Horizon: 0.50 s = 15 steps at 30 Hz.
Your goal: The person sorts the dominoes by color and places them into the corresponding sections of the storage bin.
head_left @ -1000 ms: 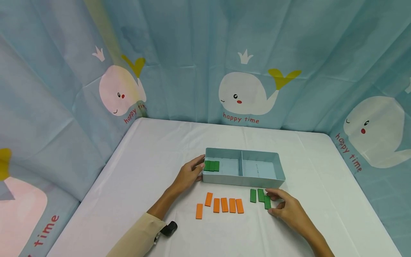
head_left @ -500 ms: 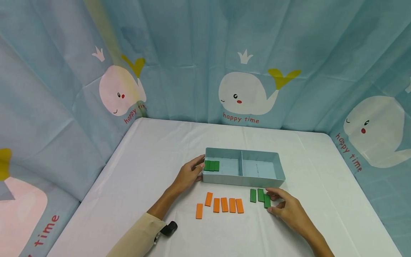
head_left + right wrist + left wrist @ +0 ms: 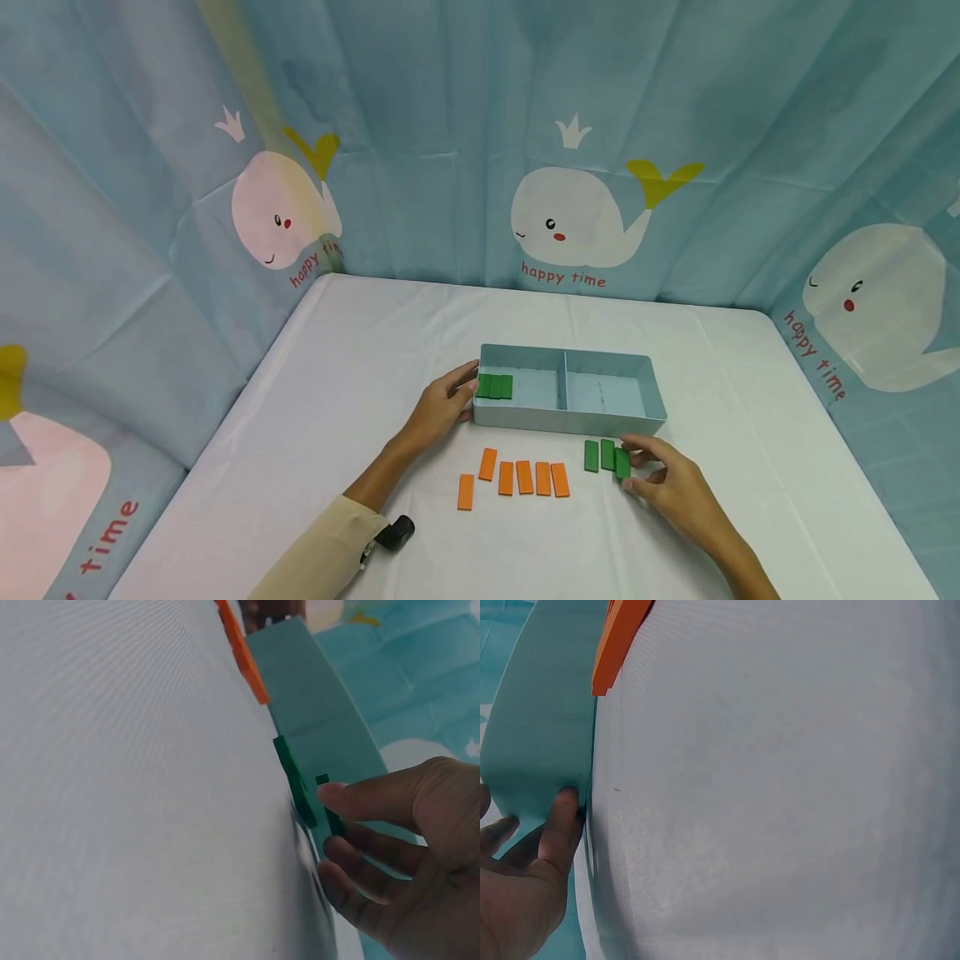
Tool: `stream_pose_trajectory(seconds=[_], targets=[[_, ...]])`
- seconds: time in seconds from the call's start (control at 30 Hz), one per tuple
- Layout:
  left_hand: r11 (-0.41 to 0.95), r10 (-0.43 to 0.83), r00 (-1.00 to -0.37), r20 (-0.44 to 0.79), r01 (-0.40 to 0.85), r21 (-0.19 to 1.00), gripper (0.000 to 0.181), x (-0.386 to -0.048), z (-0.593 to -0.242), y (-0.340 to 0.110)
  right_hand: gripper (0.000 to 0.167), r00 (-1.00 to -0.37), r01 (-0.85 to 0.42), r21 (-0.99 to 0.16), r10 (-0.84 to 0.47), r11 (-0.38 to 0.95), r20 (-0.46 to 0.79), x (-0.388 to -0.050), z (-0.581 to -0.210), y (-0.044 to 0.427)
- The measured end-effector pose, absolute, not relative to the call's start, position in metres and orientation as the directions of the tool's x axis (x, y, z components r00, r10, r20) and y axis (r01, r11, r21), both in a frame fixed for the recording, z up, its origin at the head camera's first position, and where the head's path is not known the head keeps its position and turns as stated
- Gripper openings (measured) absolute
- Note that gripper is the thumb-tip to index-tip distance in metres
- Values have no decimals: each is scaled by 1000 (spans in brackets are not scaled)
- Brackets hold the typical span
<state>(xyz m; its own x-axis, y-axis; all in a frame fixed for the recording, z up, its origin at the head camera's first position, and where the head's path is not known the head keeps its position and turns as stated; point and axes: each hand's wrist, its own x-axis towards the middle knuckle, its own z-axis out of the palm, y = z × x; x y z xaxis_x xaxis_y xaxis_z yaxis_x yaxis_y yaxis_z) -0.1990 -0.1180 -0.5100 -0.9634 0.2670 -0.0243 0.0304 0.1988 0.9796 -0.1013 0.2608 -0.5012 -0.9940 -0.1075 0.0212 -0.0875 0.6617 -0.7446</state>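
Note:
My right hand (image 3: 670, 475) pinches a small green tile (image 3: 622, 464) by its edge between thumb and fingers; in the right wrist view this tile (image 3: 334, 819) stands a little off the tabletop. Two more green tiles (image 3: 592, 456) lie just left of it on the cloth. My left hand (image 3: 440, 408) holds the left end of a blue-grey two-compartment box (image 3: 570, 423), its fingers (image 3: 557, 832) against the end wall in the left wrist view. Inside the left compartment several green tiles (image 3: 495, 387) sit side by side against the left wall; the right compartment holds nothing visible.
Several orange tiles (image 3: 524, 478) lie in a loose row in front of the box, between the hands. A white cloth covers the table (image 3: 360, 333). Behind it hangs a blue curtain (image 3: 450, 217) printed with whales.
The green tile in my right hand has shifted slightly away from me and to the left, lifting a little. My left hand and the box have stayed put.

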Motion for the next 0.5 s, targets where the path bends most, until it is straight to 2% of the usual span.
stream_pose_trajectory(seconds=[0.5], targets=[[204,265,-964,-29,27,979,55,-197,-508,-118,63,-978,-207,-762,-144,613,150,-101,-501,257]])
